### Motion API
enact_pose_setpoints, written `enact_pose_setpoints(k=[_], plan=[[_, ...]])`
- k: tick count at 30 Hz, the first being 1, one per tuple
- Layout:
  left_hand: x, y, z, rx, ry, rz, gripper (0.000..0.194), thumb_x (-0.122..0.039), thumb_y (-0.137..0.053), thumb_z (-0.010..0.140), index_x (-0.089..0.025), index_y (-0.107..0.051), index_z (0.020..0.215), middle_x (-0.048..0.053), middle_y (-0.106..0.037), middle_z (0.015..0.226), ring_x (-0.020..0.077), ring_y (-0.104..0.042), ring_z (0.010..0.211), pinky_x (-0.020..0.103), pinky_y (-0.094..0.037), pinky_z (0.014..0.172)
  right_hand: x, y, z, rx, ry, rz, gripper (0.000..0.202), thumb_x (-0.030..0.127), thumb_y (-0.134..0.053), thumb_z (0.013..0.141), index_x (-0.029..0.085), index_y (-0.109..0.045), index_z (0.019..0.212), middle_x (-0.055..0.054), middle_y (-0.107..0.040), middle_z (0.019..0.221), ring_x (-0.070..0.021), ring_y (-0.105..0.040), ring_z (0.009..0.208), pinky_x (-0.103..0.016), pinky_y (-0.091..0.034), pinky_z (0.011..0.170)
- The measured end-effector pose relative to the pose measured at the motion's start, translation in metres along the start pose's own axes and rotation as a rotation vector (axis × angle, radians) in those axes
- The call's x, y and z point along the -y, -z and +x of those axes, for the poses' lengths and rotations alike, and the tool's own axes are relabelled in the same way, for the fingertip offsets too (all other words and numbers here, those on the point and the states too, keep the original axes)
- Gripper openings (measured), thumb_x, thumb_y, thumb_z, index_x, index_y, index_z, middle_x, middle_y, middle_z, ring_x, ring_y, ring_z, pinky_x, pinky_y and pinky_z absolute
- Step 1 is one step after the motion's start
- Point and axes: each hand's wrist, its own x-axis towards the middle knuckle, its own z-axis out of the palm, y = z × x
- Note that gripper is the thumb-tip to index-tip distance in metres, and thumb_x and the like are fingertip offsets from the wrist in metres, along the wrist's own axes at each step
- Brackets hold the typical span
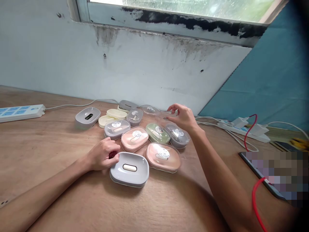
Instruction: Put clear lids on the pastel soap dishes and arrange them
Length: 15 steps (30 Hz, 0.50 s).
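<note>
My left hand (107, 154) is curled, its fingertips at the upper left edge of a glossy grey oval box (136, 175) that has a cream piece in its central slot. My right hand (180, 116) reaches to the back of the group, its fingers bent round the edge of a clear plastic cover (166, 115). Between my hands lie two pink boxes (134, 139) and a green one (157, 133), each under a clear lid with a round label. A grey labelled box (178, 135) sits below my right wrist.
An uncovered grey box (88, 116) and cream oval pieces (105, 120) lie at the left. Power strips (21, 112) with cables stand on both sides. At the right rests a phone or tablet (263, 177) beside a red cable. A wall (145, 71) closes off the back.
</note>
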Motion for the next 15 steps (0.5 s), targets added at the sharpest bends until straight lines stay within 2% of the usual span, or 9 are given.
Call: enact_pose_setpoints(k=[2, 4, 6, 8, 10, 11, 13, 15], plan=[[-0.002, -0.001, 0.000, -0.026, -0.001, 0.020, 0.024, -0.022, -0.048, 0.083, -0.020, -0.038, 0.062, -0.003, -0.051, 0.056, 0.0137, -0.040, 0.055, 0.033, -0.033, 0.065, 0.013, 0.010, -0.004, -0.053, 0.030, 0.123, 0.034, 0.030, -0.073, 0.076, 0.018, -0.069, 0.107, -0.001, -0.062, 0.084, -0.0153, -0.051, 0.071, -0.032, -0.042, 0.071], [-0.003, -0.002, -0.001, -0.059, -0.003, 0.045, 0.022, -0.023, -0.051, 0.084, -0.020, -0.041, 0.064, -0.003, -0.051, 0.055, 0.0140, -0.042, 0.056, 0.033, -0.033, 0.065, 0.032, 0.022, -0.010, 0.004, 0.041, 0.342, 0.044, 0.035, -0.076, 0.078, 0.018, -0.067, 0.119, 0.001, -0.057, 0.078, -0.0129, -0.046, 0.065, -0.031, -0.042, 0.064], [-0.005, -0.002, -0.002, -0.145, 0.019, 0.072, 0.018, -0.027, -0.054, 0.087, -0.020, -0.045, 0.072, -0.003, -0.052, 0.061, 0.0147, -0.044, 0.058, 0.033, -0.035, 0.065, 0.054, 0.034, -0.018, 0.161, 0.035, 0.561, 0.057, 0.041, -0.076, 0.081, 0.017, -0.064, 0.132, 0.003, -0.054, 0.075, -0.0132, -0.050, 0.065, -0.031, -0.046, 0.063], [-0.006, -0.002, -0.003, -0.299, 0.044, 0.073, 0.020, -0.036, -0.060, 0.089, -0.021, -0.046, 0.088, 0.000, -0.056, 0.076, 0.0166, -0.050, 0.067, 0.033, -0.041, 0.066, 0.077, 0.042, -0.028, 0.381, 0.035, 0.678, 0.059, 0.046, -0.075, 0.085, 0.017, -0.063, 0.136, 0.001, -0.056, 0.075, -0.0145, -0.056, 0.068, -0.032, -0.049, 0.063], [-0.008, -0.003, -0.005, -0.449, 0.035, 0.044, 0.041, -0.045, -0.069, 0.084, -0.022, -0.044, 0.107, 0.006, -0.060, 0.099, 0.0204, -0.058, 0.083, 0.034, -0.048, 0.072, 0.096, 0.045, -0.037, 0.560, 0.074, 0.722, 0.057, 0.047, -0.073, 0.087, 0.018, -0.065, 0.135, 0.001, -0.059, 0.076, -0.0134, -0.056, 0.067, -0.029, -0.048, 0.057], [-0.009, -0.003, -0.005, -0.485, 0.018, 0.028, 0.056, -0.048, -0.075, 0.080, -0.023, -0.041, 0.117, 0.010, -0.060, 0.110, 0.0220, -0.060, 0.090, 0.036, -0.051, 0.074, 0.104, 0.044, -0.041, 0.623, 0.097, 0.730, 0.056, 0.047, -0.072, 0.088, 0.019, -0.065, 0.135, 0.001, -0.060, 0.076, -0.0125, -0.055, 0.065, -0.028, -0.047, 0.055], [-0.011, -0.003, -0.006, -0.483, -0.008, 0.023, 0.080, -0.051, -0.081, 0.076, -0.024, -0.034, 0.135, 0.013, -0.060, 0.122, 0.0223, -0.061, 0.092, 0.036, -0.053, 0.076, 0.115, 0.039, -0.045, 0.711, 0.124, 0.721, 0.056, 0.047, -0.070, 0.090, 0.018, -0.064, 0.136, 0.000, -0.064, 0.076, -0.0113, -0.056, 0.062, -0.026, -0.045, 0.052], [-0.014, -0.002, -0.007, -0.442, -0.002, 0.044, 0.089, -0.051, -0.082, 0.076, -0.024, -0.031, 0.144, 0.013, -0.061, 0.123, 0.0206, -0.062, 0.087, 0.035, -0.054, 0.074, 0.119, 0.032, -0.046, 0.777, 0.124, 0.686, 0.056, 0.047, -0.068, 0.092, 0.017, -0.062, 0.139, -0.001, -0.068, 0.078, -0.0112, -0.059, 0.060, -0.025, -0.045, 0.050]])
